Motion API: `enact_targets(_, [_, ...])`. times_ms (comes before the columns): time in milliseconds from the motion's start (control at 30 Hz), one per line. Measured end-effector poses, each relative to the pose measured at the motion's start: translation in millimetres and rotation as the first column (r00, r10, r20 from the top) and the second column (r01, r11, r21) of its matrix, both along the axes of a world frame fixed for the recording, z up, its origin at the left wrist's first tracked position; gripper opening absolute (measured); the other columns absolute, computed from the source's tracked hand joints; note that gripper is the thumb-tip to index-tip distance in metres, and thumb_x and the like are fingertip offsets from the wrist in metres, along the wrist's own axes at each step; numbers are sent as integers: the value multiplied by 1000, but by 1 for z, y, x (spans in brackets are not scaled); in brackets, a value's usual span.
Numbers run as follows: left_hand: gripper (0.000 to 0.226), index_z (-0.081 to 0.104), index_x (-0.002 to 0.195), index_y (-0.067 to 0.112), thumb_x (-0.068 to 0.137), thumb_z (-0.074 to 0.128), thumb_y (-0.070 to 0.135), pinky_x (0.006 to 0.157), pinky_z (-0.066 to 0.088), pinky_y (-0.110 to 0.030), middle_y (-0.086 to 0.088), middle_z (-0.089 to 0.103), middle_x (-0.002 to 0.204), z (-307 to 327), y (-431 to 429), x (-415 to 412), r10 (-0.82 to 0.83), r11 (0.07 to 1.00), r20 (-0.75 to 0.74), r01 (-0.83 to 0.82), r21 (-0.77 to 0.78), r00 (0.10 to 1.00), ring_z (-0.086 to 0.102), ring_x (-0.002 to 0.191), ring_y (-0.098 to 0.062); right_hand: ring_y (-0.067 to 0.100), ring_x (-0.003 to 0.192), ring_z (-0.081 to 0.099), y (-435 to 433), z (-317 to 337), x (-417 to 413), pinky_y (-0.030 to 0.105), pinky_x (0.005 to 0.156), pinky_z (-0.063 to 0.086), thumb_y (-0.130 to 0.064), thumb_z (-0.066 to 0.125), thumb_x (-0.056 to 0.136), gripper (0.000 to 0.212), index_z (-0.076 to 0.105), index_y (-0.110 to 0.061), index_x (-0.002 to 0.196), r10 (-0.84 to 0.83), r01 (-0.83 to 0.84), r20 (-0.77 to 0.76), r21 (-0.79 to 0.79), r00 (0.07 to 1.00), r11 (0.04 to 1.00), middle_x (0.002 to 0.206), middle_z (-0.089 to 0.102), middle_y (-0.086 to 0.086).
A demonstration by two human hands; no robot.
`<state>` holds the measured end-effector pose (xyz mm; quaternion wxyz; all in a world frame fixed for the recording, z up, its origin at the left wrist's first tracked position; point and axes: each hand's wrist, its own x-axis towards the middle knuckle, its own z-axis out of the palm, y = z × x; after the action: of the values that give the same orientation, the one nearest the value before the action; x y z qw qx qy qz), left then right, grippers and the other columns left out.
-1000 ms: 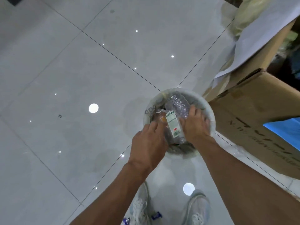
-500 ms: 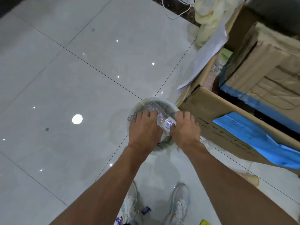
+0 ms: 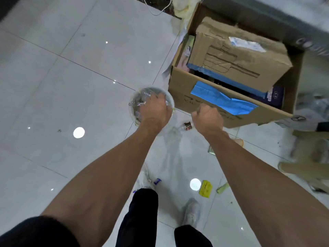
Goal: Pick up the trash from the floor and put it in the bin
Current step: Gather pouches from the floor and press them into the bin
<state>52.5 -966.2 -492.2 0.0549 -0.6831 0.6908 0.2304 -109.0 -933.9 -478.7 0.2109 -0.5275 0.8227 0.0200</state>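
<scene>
Pale glossy floor tiles fill the frame, with an open cardboard box at upper right. At centre, the white bin holds crumpled clear plastic. The left hand reaches into it, its grip not discernible. The right hand, fingers curled on nothing visible, hangs just beside a small bottle on the floor. A yellow wrapper lies at lower centre.
</scene>
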Motion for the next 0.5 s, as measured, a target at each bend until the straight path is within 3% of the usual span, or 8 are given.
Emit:
enact_targets(133, [45,48,130,13,94,45,39,97,43,-50,-18,45,135,33,51,-35,10,999,16,-9,-36,1000,46,125,-35,35,97,62,64,37,-37,35,76,46,-28,43,92,31,60,-9,108,-42,42,26,-25,999,999,104,66,17])
enact_targets(300, [41,53,124,12,89,51,34,93,46,-46,-15,55,123,68,142,-84,60,995,-60,-64,-72,996,53,113,-36,35,97,62,163,70,-94,33,71,41,-30,44,95,29,57,-10,110,13,-14,-26,-12,1000,1000,106,65,16])
enact_targets(500, [38,55,122,13,92,46,36,91,41,-41,-15,58,121,117,219,-141,72,988,-98,-85,-131,993,52,112,-33,34,98,61,236,108,-149,33,71,39,-25,44,92,26,56,-9,108,25,-26,-17,-59,1000,998,106,65,15])
